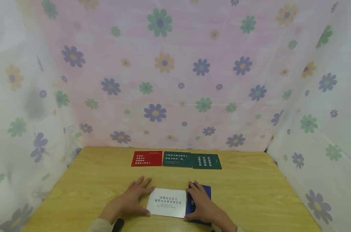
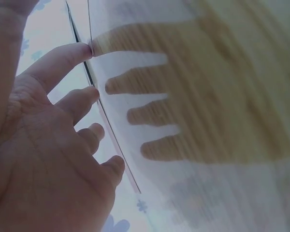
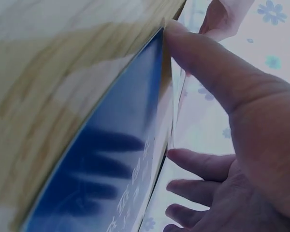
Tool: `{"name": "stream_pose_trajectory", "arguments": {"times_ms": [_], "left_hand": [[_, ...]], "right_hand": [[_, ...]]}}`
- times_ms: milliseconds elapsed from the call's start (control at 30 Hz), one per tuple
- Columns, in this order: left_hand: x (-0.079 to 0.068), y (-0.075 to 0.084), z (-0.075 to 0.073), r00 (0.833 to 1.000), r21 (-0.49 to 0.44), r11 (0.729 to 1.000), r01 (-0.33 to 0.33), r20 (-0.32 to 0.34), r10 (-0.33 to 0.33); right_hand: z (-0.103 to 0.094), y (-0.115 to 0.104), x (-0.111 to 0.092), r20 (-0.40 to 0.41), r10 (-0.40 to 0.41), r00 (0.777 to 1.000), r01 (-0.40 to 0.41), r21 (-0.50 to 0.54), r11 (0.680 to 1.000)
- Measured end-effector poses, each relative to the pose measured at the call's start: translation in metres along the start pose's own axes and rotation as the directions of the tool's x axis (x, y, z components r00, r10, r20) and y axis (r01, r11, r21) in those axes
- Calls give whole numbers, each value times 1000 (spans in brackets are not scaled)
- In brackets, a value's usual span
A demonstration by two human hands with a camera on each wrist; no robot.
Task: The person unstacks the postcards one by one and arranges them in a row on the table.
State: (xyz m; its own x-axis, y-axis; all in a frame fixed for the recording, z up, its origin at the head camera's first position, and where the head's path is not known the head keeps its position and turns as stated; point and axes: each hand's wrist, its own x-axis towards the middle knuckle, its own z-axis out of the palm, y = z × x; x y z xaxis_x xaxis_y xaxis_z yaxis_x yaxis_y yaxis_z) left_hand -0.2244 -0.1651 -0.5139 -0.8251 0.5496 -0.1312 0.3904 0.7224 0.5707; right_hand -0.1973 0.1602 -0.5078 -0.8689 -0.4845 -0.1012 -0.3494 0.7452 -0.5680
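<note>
The white card (image 1: 166, 203) lies on the desk (image 1: 250, 193), well in from its far edge, with the left hand (image 1: 132, 200) spread wide at its left side. The right hand (image 1: 203, 205), thumb and fingers wide apart, spans the blue card (image 1: 206, 190) just beside it; a red card (image 1: 146, 159) and two green cards (image 1: 177, 159) line the far edge.
</note>
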Motion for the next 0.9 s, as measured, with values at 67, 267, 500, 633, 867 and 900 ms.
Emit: {"name": "stream_pose_trajectory", "arguments": {"times_ms": [67, 267, 500, 633, 867, 900], "left_hand": [[1, 0, 0, 1000, -2, 1000, 5, 4, -5], [1, 1, 0, 1000, -15, 1000, -10, 10, 10], [1, 0, 2, 1000, -13, 1000, -10, 1, 10], [2, -1, 1, 1000, -13, 1000, -27, -11, 27], [2, -6, 1, 999, -46, 998, -53, -15, 53], [2, -7, 1, 998, -54, 997, -56, -17, 55]], "right_hand": [[0, -2, 0, -12, 3, 1000, -2, 8, 1000], [1, -4, 1, -39, 17, 999, -17, -10, 1000], [4, 7, 2, -90, -13, 996, 21, 89, 996], [2, 9, 0, -124, -45, 991, 62, 140, 988], [0, 12, -2, -153, -56, 987, 85, 193, 977], [0, 13, -2, -160, -54, 986, 85, 195, 977]]}}
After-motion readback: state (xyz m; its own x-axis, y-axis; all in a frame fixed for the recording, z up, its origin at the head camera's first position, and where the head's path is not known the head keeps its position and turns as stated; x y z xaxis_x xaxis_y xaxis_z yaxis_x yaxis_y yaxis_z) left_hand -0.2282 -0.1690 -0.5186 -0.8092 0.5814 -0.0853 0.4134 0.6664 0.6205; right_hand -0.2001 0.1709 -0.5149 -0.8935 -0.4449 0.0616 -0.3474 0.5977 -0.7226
